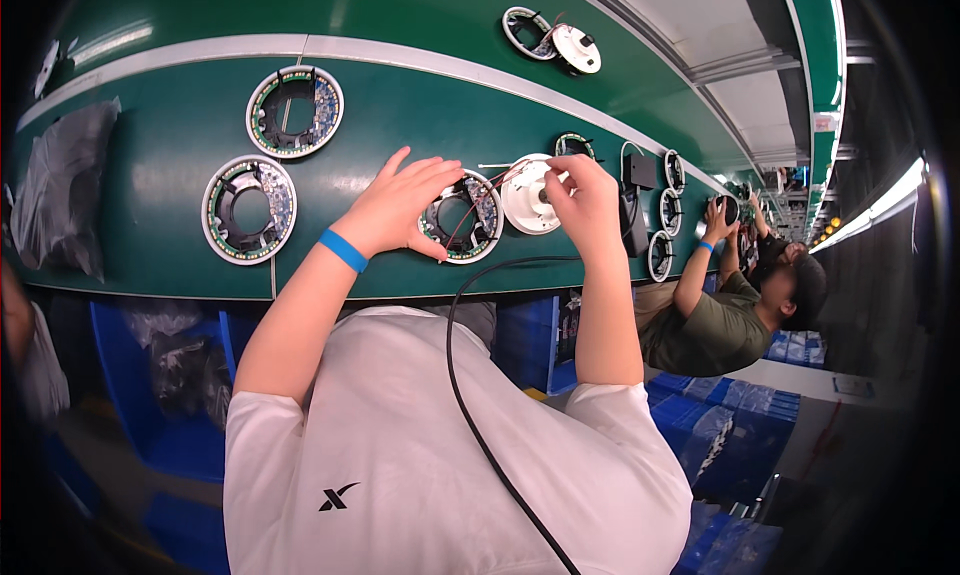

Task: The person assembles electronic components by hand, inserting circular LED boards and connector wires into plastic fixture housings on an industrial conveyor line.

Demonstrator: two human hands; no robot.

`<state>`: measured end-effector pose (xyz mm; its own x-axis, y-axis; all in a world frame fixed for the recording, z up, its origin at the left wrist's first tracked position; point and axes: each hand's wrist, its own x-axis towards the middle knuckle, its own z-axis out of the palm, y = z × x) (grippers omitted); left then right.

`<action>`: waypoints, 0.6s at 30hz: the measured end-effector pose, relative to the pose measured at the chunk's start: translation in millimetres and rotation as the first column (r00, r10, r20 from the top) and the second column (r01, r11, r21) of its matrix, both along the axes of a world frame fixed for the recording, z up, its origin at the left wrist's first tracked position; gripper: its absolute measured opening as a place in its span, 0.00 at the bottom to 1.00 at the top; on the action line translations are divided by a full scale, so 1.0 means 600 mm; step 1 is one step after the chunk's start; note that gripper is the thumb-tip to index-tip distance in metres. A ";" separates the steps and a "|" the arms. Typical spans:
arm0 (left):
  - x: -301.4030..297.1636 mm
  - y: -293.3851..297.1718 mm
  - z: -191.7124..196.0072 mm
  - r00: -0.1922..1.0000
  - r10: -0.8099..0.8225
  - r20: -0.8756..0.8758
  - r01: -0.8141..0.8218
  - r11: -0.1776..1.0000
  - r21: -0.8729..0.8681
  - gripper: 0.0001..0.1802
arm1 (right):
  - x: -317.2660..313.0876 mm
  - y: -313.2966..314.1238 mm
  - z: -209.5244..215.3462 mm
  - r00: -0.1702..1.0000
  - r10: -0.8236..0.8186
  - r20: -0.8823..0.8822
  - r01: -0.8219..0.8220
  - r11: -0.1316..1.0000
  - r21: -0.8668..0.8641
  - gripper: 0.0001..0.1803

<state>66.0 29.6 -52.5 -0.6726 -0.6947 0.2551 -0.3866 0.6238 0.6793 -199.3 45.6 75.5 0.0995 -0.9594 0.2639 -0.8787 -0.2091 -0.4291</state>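
Observation:
My left hand [400, 210] spans the left side of a ring-shaped circuit board assembly [487, 237] with a white rim, lying on the green bench. Its thumb rests at the lower edge and its stretched fingers at the upper edge, steadying the ring. Just right of it lies a white round plate [522, 203], joined to the ring by thin red wires [466, 218]. My right hand [585, 200] is over the plate's right side, thumb and bent fingers closed together. What sits between those fingertips is too small to tell.
Two similar rings [295, 113] [249, 211] lie to the left, beside a grey plastic bag [68, 190]. A black box [640, 172] and several rings stand right. Another ring-and-plate pair [577, 49] lies farther back. A black cable [450, 345] crosses my front. A co-worker [725, 320] works at right.

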 end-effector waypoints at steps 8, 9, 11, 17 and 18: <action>-0.003 0.003 0.001 1.000 0.001 0.007 -0.001 1.000 0.000 0.63 | 0.004 -0.017 -0.066 0.993 0.098 -0.058 -0.095 0.994 0.055 0.11; -0.003 0.002 0.004 1.000 -0.001 0.005 0.001 1.000 0.009 0.63 | 0.003 -0.018 -0.070 0.994 0.104 -0.046 -0.102 0.994 0.032 0.11; -0.002 0.003 0.002 1.000 0.003 0.005 -0.003 1.000 0.001 0.63 | 0.009 -0.018 -0.060 0.992 0.126 0.000 -0.125 0.988 0.086 0.10; -0.002 0.001 0.003 1.000 0.003 0.003 -0.003 1.000 -0.001 0.63 | -0.007 -0.013 -0.049 0.950 0.306 0.066 -0.312 0.941 0.131 0.07; -0.002 0.001 0.003 1.000 0.004 0.002 -0.004 1.000 -0.005 0.64 | -0.013 -0.010 -0.050 0.940 0.338 0.045 -0.341 0.934 0.105 0.07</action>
